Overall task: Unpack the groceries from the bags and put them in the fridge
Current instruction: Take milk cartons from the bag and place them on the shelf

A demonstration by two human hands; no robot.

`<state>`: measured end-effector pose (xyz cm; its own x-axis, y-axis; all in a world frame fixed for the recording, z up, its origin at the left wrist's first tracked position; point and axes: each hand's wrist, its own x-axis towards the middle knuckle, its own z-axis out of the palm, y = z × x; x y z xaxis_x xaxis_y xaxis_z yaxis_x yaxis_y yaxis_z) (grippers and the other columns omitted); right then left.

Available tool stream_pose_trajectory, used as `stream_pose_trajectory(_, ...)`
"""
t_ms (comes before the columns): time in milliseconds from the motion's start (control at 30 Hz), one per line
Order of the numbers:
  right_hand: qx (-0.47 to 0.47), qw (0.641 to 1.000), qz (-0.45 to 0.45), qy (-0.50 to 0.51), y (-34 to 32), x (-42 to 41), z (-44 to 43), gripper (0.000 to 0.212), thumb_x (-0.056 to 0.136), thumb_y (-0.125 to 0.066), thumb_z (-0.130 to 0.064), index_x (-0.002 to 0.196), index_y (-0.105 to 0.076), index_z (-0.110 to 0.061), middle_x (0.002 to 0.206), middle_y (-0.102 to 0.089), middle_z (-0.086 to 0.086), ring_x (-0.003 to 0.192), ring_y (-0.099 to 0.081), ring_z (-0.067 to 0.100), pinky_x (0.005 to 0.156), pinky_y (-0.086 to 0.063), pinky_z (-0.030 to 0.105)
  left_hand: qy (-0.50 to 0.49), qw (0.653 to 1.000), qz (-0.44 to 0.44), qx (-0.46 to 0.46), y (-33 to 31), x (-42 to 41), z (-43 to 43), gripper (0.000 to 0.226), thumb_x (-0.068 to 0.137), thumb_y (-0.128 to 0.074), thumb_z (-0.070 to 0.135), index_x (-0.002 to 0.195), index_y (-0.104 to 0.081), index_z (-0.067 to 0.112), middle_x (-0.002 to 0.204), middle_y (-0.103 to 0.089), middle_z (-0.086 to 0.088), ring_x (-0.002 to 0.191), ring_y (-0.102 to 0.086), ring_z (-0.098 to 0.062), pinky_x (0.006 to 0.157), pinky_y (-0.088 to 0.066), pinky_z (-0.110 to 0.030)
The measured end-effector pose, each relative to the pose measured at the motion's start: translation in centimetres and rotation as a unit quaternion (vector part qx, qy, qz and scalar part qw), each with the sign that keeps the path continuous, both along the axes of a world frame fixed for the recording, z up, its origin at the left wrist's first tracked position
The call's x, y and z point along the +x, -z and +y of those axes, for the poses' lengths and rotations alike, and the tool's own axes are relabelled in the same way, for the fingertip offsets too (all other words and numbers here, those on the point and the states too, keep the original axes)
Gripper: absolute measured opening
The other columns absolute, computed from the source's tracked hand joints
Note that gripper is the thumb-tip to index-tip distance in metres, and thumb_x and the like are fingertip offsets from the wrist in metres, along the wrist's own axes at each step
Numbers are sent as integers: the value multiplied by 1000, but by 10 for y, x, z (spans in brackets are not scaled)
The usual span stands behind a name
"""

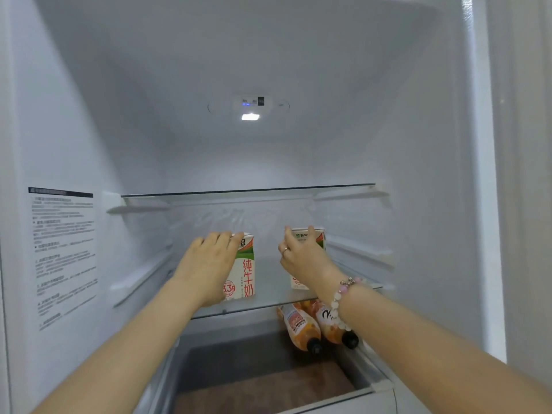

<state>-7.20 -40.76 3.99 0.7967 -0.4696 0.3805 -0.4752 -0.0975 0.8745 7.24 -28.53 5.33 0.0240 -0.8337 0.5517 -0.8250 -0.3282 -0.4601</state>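
Note:
Two white and green milk cartons stand upright on the middle glass shelf (pixel 268 288) of the open fridge. My left hand (pixel 209 261) grips the left milk carton (pixel 246 270) from its left side and top. My right hand (pixel 301 255) holds the right milk carton (pixel 307 237) with fingers curled over its top. That carton is mostly hidden behind my hand and wrist, which wears a bead bracelet.
An upper glass shelf (pixel 248 191) sits above the cartons. Below, two orange drink bottles (pixel 301 327) lie on their sides at the right. A drawer (pixel 268 380) is at the bottom. A printed label (pixel 62 258) is on the left wall.

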Motion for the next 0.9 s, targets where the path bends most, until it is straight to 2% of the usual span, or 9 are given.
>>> stream_pose_trajectory(133,-10,999,41,-27,-1,-7,-8,48,95,-50,-7,140,-33,-6,146,-27,20,138,-16,44,96,-41,57,-8,999,-39,-6,-1,-4,-2,90,80,-70,34,144,-11,9,137,-34,-6,120,-38,-21,96,-35,-29)
stream_pose_trajectory(400,-41,995,89,-17,-4,5,-45,40,96,-40,1,136,-36,-4,141,-31,23,132,-26,45,87,-51,51,4,999,-9,-38,8,-1,-5,77,84,-64,18,141,-14,6,135,-33,-10,118,-37,-23,91,-36,-29)
stream_pose_trajectory(500,-70,991,104,-39,-6,9,-72,36,93,-48,-4,129,-48,-12,135,-44,18,126,-40,40,72,-57,42,19,999,10,-35,6,2,-8,72,85,-60,12,141,-15,5,134,-33,-10,117,-36,-24,88,-35,-30)
stream_pose_trajectory(633,-93,991,95,5,-10,15,-101,27,70,-74,-22,96,-71,-28,105,-67,2,102,-62,26,45,-53,33,33,999,16,-36,6,5,-10,83,82,-68,22,142,-12,9,133,-33,-7,117,-35,-22,91,-33,-29)
stream_pose_trajectory(667,-93,990,101,7,-12,19,-106,26,73,-71,-20,98,-70,-27,107,-66,2,103,-61,27,46,-53,34,35,999,20,-34,5,6,-11,83,82,-68,22,142,-11,10,133,-33,-7,117,-35,-21,91,-33,-29)
stream_pose_trajectory(733,-117,983,139,-39,-12,31,-124,31,88,-55,-7,117,-60,-16,123,-55,12,116,-50,33,58,-54,40,33,998,24,-44,2,5,-13,81,84,-66,20,142,-12,9,132,-33,-7,116,-36,-22,92,-33,-29)
stream_pose_trajectory(800,-86,981,173,-35,-10,39,-139,35,94,-39,6,127,-47,-2,133,-40,23,124,-37,40,70,-52,45,29,997,12,-66,1,0,-18,78,80,-69,21,140,-21,7,126,-40,-9,111,-43,-23,90,-37,-30)
stream_pose_trajectory(833,-73,982,173,-36,-10,41,-142,36,94,-36,6,129,-45,0,134,-38,25,125,-36,41,71,-52,45,23,997,13,-68,-1,-3,-19,78,73,-76,23,135,-34,5,118,-48,-9,103,-49,-23,86,-41,-31)
stream_pose_trajectory(900,-77,985,139,-63,-6,44,-156,32,93,-45,-1,124,-54,-4,128,-49,19,118,-48,35,62,-53,34,-9,998,7,-65,-2,-4,-26,82,46,-89,30,117,-56,7,97,-59,-7,82,-57,-21,71,-46,-29)
